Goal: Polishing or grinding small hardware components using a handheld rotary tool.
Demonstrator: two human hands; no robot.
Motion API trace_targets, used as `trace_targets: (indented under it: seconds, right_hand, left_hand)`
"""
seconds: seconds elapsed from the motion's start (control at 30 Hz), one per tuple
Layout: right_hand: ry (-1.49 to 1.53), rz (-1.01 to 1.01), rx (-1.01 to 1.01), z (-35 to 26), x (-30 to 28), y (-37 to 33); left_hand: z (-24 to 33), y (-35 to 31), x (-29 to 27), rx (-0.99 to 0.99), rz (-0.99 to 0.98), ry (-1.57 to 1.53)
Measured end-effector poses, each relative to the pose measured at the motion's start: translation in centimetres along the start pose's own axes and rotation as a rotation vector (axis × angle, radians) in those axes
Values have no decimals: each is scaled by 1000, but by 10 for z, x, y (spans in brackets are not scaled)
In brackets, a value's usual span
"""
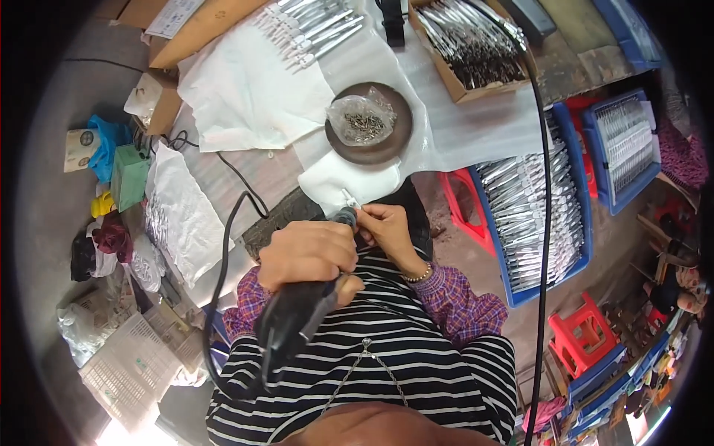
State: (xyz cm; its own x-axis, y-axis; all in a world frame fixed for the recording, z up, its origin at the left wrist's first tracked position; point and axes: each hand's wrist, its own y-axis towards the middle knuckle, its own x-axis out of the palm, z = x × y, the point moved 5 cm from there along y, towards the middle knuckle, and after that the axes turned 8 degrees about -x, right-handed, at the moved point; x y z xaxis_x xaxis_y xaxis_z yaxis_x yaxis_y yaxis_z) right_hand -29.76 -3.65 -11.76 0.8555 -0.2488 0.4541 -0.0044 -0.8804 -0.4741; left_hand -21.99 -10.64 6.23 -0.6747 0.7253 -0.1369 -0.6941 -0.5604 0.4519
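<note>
My left hand [311,249] is wrapped around a black corded electric screwdriver [294,316], its nose angled up and to the right. At that nose, my right hand [387,229] pinches a small shiny metal part [349,198]; the fingers hide most of it. Both hands work over a white pad [349,177] at the table's near edge. Just beyond lies a dark round dish [372,154] bearing a clear plastic bag [362,119] of small screws. Silver metal parts [309,33] lie in a row farther off, beside a white sheet [253,89].
A cardboard box [476,48] of silver parts stands at the back right. Blue crates [513,290] with more parts and a red stool [584,334] are on the right. Black cables [537,223] hang down on both sides. A green box [129,177] stands at left.
</note>
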Motion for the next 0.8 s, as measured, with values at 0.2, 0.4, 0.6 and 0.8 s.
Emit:
trace_targets:
  seconds: [0.2, 0.4, 0.6, 0.8]
  right_hand:
    - [-234, -154, -24, -42, 17, -13]
    - [-824, -364, -891, -135, 62, 29]
    - [-1264, -224, -953, -192, 93, 140]
    - [-1556, -187, -888, -207, 81, 203]
  left_hand:
    - [30, -45, -59, 90, 310, -165]
    - [57, -86, -89, 67, 453, -52]
    - [50, -125, -93, 3, 720, -119]
    - [50, -141, -95, -77, 791, -106]
